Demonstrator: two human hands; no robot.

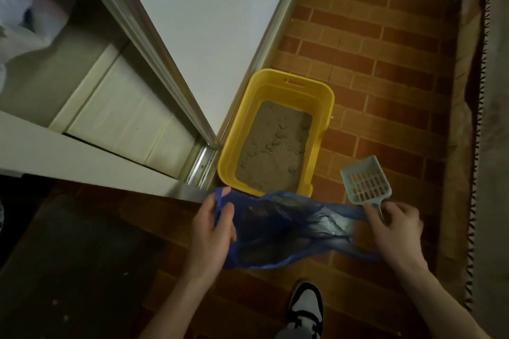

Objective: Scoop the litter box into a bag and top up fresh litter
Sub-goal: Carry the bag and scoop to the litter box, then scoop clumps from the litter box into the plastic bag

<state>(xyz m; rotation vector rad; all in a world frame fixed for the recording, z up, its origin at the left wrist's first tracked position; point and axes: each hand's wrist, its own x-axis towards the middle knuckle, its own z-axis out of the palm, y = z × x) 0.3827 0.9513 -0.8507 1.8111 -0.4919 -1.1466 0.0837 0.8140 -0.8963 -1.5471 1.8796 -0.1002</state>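
Note:
A yellow litter box (325,107) stands on the brick-pattern floor against a white door, filled with grey-brown litter (275,143) that has several clumps on top. Just in front of it a blue plastic bag (278,226) is stretched open between both hands. My left hand (212,231) grips the bag's left handle. My right hand (394,226) grips the bag's right handle together with the handle of a pale blue slotted scoop (363,181), whose head points up and away, beside the box's near right corner.
A white door (209,22) with a metal sill track (201,165) lies left of the box. A dark mat (71,256) covers the floor at lower left. A fringed rug edge (476,146) runs along the right. My black-and-white shoe (305,308) is below the bag.

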